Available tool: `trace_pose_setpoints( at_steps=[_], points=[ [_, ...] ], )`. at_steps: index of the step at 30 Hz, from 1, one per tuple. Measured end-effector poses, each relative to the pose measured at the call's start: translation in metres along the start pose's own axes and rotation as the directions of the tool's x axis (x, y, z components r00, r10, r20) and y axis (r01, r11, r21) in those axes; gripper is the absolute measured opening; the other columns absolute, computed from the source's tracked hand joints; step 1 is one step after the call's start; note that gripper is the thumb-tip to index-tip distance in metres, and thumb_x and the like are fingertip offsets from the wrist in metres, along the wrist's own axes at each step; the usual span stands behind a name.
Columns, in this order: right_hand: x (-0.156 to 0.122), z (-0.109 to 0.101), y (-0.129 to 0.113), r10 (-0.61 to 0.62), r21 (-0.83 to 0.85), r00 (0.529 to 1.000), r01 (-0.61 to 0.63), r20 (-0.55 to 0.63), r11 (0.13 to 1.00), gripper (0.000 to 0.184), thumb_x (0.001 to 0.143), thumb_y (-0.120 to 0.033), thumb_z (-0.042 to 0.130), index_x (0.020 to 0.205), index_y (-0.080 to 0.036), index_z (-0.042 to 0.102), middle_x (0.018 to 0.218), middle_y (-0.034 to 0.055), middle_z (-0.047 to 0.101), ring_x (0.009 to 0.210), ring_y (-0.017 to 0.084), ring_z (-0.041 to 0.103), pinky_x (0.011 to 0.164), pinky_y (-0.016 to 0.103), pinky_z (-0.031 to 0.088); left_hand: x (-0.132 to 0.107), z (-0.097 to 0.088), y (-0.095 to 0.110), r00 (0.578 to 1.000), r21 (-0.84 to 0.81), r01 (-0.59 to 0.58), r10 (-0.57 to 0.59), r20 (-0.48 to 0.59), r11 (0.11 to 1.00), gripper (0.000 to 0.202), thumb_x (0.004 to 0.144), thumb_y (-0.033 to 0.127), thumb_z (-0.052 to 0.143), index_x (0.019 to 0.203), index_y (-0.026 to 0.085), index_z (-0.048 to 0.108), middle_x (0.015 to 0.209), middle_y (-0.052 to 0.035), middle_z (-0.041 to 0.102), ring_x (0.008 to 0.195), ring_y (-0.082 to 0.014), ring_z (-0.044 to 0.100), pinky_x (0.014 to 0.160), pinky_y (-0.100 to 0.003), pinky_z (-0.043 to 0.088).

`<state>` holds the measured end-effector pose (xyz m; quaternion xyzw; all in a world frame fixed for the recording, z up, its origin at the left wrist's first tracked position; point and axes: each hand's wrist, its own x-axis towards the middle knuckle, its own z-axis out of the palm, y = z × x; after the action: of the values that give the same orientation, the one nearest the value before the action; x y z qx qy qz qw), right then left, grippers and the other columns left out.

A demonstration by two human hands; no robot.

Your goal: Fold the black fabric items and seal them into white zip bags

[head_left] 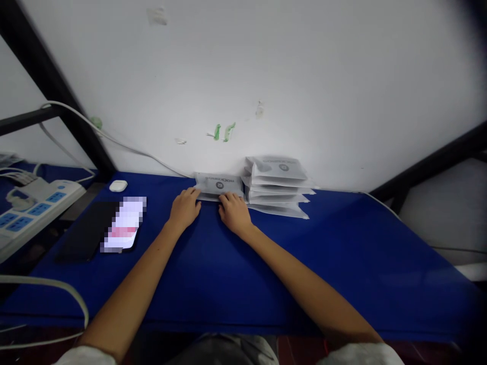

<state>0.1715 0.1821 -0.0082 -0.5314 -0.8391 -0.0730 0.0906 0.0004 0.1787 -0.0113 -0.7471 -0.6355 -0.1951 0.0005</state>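
Note:
A frosted white plastic pouch (228,191) with a dark round logo and lettering lies at the back of the blue table, close to the wall. My left hand (184,209) is at its lower left corner, fingers curled against the edge and thumb nearer to me. On the front edge, right of the middle, my right hand (235,214) has its fingers bent over the plastic. The pouch's contents cannot be made out. Just to the right stands a stack of several similar pouches (279,170), their edges sticking out unevenly.
At the left on the blue table (342,263) lie a lit phone (127,223), a dark flat object (87,228) and a small white case (118,186). A white power strip (41,208) and cables are farther left. Black metal posts (64,101) flank the white wall (304,76).

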Motion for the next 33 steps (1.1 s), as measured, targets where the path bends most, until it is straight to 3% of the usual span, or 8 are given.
trace_pose_setpoints(
  at_steps=[9, 23, 33],
  points=[
    [0.008, 0.006, 0.004, -0.012, -0.045, 1.000, 0.012, -0.018, 0.999, 0.022, 0.091, -0.016, 0.042, 0.105, -0.016, 0.058, 0.107, 0.0117, 0.061, 0.099, 0.025, 0.052, 0.080, 0.035, 0.037, -0.001, 0.000, 0.004, 0.999, 0.110, -0.008, 0.012, -0.031, 0.994, 0.027, 0.093, 0.020, 0.040, 0.095, 0.017, 0.067, 0.102, -0.0084, 0.064, 0.096, -0.0238, 0.055, 0.078, -0.034, 0.045],
    [0.008, 0.005, 0.003, -0.045, -0.030, 0.999, 0.045, 0.002, 0.999, 0.023, 0.090, -0.013, 0.041, 0.103, -0.017, 0.060, 0.106, 0.0116, 0.062, 0.098, 0.024, 0.053, 0.079, 0.035, 0.037, -0.005, -0.009, 0.007, 1.000, 0.170, -0.003, 0.005, -0.010, 0.985, 0.029, 0.093, 0.019, 0.038, 0.094, 0.018, 0.067, 0.098, -0.0088, 0.066, 0.094, -0.0241, 0.057, 0.074, -0.035, 0.045],
    [-0.003, -0.001, -0.009, -0.088, 0.030, 0.996, 0.088, 0.007, 0.996, 0.020, 0.090, -0.014, 0.044, 0.097, -0.018, 0.062, 0.101, 0.0093, 0.065, 0.096, 0.022, 0.054, 0.077, 0.033, 0.038, -0.021, -0.019, 0.011, 0.999, 0.225, 0.022, -0.028, 0.027, 0.974, 0.025, 0.088, 0.015, 0.041, 0.091, 0.016, 0.066, 0.096, -0.0120, 0.063, 0.094, -0.0274, 0.057, 0.073, -0.038, 0.047]
  ],
)
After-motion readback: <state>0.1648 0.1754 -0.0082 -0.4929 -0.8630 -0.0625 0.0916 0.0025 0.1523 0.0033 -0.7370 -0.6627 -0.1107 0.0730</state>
